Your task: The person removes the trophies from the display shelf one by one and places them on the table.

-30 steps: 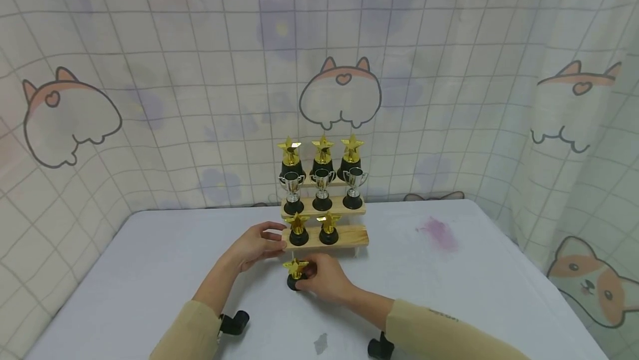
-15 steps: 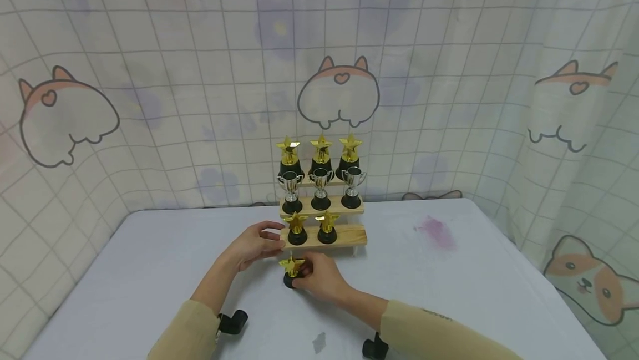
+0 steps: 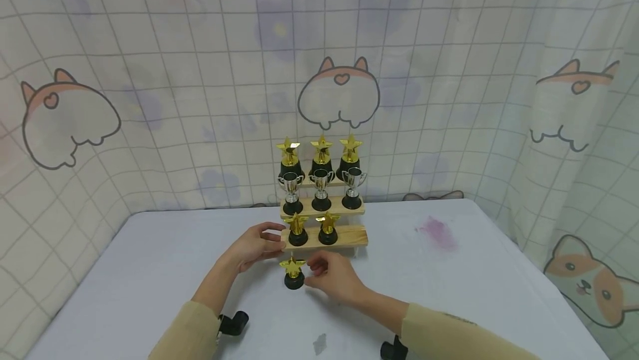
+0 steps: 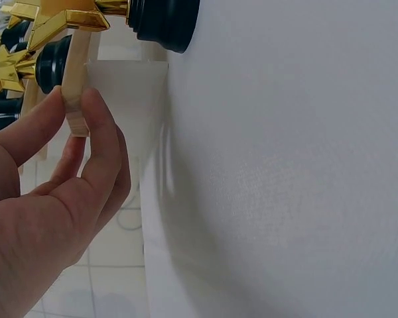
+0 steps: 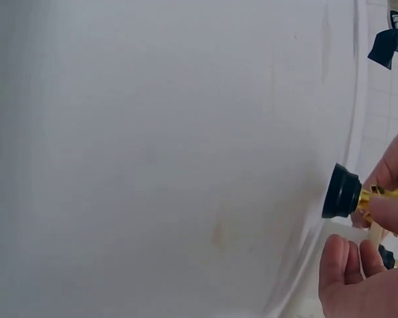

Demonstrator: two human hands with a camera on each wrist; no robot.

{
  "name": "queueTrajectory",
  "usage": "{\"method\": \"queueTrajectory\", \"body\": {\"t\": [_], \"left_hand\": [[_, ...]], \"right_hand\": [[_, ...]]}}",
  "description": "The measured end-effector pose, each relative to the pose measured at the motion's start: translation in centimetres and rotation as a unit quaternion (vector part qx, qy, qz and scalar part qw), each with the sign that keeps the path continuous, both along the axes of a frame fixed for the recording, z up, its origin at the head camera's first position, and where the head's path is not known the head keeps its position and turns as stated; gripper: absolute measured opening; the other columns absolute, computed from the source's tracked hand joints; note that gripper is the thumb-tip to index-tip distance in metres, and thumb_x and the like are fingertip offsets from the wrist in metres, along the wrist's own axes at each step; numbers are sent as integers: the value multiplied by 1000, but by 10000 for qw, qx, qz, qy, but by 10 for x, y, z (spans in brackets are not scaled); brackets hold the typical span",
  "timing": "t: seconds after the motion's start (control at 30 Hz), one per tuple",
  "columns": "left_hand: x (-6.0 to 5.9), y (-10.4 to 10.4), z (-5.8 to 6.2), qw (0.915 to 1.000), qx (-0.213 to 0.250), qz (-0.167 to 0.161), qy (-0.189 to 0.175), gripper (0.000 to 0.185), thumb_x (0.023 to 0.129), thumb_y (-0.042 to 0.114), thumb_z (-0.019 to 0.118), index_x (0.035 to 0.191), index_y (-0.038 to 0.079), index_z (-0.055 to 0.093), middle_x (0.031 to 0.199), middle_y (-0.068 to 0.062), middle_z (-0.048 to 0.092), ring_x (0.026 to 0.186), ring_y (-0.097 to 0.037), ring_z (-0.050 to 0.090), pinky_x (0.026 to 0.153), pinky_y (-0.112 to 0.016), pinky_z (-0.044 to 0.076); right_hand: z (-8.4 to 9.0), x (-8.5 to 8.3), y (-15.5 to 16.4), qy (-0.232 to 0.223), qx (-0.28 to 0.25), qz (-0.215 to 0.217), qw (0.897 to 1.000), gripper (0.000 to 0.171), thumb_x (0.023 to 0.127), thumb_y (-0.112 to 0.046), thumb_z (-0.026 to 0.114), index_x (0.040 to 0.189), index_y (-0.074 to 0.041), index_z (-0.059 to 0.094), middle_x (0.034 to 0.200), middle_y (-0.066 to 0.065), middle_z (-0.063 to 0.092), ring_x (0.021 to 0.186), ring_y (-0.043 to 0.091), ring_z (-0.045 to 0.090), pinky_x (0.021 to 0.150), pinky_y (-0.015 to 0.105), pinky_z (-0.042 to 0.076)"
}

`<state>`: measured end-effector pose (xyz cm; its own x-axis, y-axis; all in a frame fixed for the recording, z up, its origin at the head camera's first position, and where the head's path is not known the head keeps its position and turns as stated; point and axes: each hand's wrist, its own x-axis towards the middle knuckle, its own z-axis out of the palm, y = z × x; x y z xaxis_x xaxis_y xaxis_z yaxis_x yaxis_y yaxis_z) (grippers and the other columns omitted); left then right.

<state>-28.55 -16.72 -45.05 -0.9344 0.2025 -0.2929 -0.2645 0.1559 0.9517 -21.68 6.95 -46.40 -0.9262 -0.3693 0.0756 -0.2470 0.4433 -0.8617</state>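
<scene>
Stood a star trophy point(image 3: 293, 272) on the counter point(image 3: 449, 282) before the rack point(image 3: 349, 235). Left hand point(image 3: 254, 246) pinched the rack's end; right hand point(image 3: 331, 278) beside the trophy, fingers seemingly released. Needed next: a clean withdrawal.

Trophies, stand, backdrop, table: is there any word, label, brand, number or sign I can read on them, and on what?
None can be read in any view.
Star trophy on the table: no plate or lettering shows.
Wooden stand and the trophies on it: no text visible.
Backdrop cloth: only cartoon drawings and a grid, no words.
Right sleeve: a small dark mark, too small to read.
</scene>
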Motion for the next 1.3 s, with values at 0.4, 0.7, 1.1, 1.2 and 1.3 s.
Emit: {"method": "queueTrajectory", "body": {"t": [0.4,0.7,1.1,1.2,1.3], "left_hand": [[0,0,2,10000,50,-7,-23,49,95,-4,70,140,-1,53,120,-21,57,97,-27,67,92,-42,59],[3,0,5,10000,50,-74,-3,50,95,-4,69,142,-1,51,120,-21,56,98,-27,67,94,-43,59],[0,-1,5,9999,37,-127,-94,53,96,-3,69,144,-1,49,120,-20,56,99,-27,67,94,-43,58],[1,-1,5,9999,18,-114,-92,52,95,-3,70,144,-1,50,119,-19,56,98,-27,67,94,-42,59],[1,-1,4,9999,11,-116,-76,51,95,-3,70,143,0,51,117,-19,57,98,-27,67,93,-43,59]], "right_hand": [[11,-2,26,246,-207,-468,9984,24,93,-18,78,108,-2,68,94,-2,67,89,15,63,75,25,56],[20,-13,38,545,-321,-1043,9925,16,91,-11,79,102,-4,69,93,0,67,87,14,63,78,27,57],[35,-31,43,588,-370,-1469,9867,28,88,-7,80,111,4,68,97,7,68,88,19,66,78,31,59],[36,-35,42,461,-346,-1483,9873,31,88,-7,81,114,4,67,102,12,68,91,20,66,79,32,60],[36,-38,41,354,-289,-1483,9879,33,87,-8,82,115,3,68,104,12,68,93,21,67,79,32,60]]}}
